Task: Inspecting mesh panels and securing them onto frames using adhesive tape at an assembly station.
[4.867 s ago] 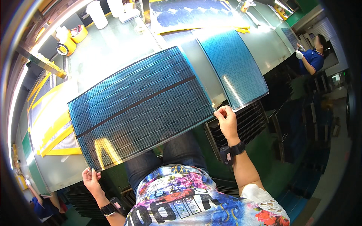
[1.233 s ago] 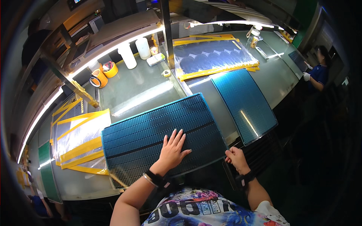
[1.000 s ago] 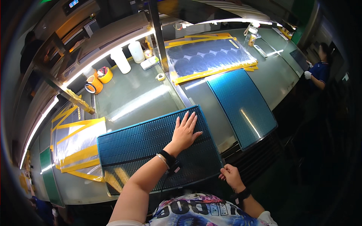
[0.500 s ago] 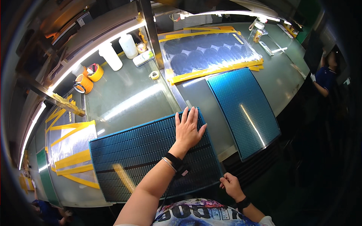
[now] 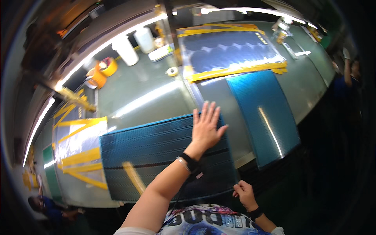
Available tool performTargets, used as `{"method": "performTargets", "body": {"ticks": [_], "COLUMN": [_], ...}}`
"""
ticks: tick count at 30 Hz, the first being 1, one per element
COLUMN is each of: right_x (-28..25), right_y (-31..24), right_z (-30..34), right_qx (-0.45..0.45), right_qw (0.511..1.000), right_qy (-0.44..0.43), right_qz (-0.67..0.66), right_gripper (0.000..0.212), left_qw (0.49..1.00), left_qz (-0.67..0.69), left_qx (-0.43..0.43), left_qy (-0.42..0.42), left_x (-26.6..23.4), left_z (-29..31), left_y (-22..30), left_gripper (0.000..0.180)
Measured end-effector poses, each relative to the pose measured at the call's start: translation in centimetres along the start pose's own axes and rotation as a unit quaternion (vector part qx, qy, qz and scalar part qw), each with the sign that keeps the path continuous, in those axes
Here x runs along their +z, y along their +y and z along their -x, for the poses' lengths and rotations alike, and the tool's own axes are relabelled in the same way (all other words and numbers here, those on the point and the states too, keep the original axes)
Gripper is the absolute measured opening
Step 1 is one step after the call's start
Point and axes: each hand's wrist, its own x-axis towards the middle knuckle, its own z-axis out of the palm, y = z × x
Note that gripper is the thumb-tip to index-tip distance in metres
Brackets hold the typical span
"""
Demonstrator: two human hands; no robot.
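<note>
Dark ribbed panel (image 5: 156,152) at the near side of the table (image 5: 141,96), close to the person's shirt (image 5: 203,221), long edge running left to right. Left hand (image 5: 206,130) palm down over its far right part, fingers spread apart, fingertips reaching past the far edge; firmness of contact not determinable. Right hand (image 5: 245,194) at the near right corner, fingers curled together; cannot tell whether the corner is pinched between them. Dark bands (image 5: 192,158) on both wrists. To the right, a blue panel (image 5: 268,121) lies at a slant, a gap between the two. Beyond it, a dark sheet (image 5: 231,51) edged in yellow tape. Left of the ribbed panel, clear sheets (image 5: 80,143) with yellow strips. Toward the back: white bottle (image 5: 126,51), second bottle (image 5: 144,41), orange tape rolls (image 5: 98,77), small tape roll (image 5: 172,71).
</note>
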Motion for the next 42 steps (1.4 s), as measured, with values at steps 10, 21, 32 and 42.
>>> {"method": "performTargets", "body": {"ticks": [10,21,32,42], "right_x": [0.0,-2.7,-5.4,-3.0], "right_y": [1.5,1.6,-10.0,-22.3], "right_z": [-0.3,-2.5,-1.8,1.1], "right_qx": [0.040,0.040,-0.117,-0.194], "right_qw": [0.975,0.976,0.965,0.954], "right_qy": [0.079,0.080,0.011,-0.109], "right_qz": [-0.202,-0.198,0.234,0.201], "right_gripper": [0.019,0.013,0.036,0.024], "left_qw": [0.976,0.856,0.837,0.738], "left_qz": [-0.063,-0.213,0.176,0.217], "left_qx": [-0.210,-0.469,-0.498,-0.569], "left_qy": [0.019,0.047,0.142,0.289], "left_x": [-9.6,-19.1,-49.8,-70.6], "left_z": [13.8,30.8,44.7,50.5], "left_y": [-17.4,-28.6,-18.9,-30.1], "left_gripper": [0.082,0.075,0.048,0.065]}}
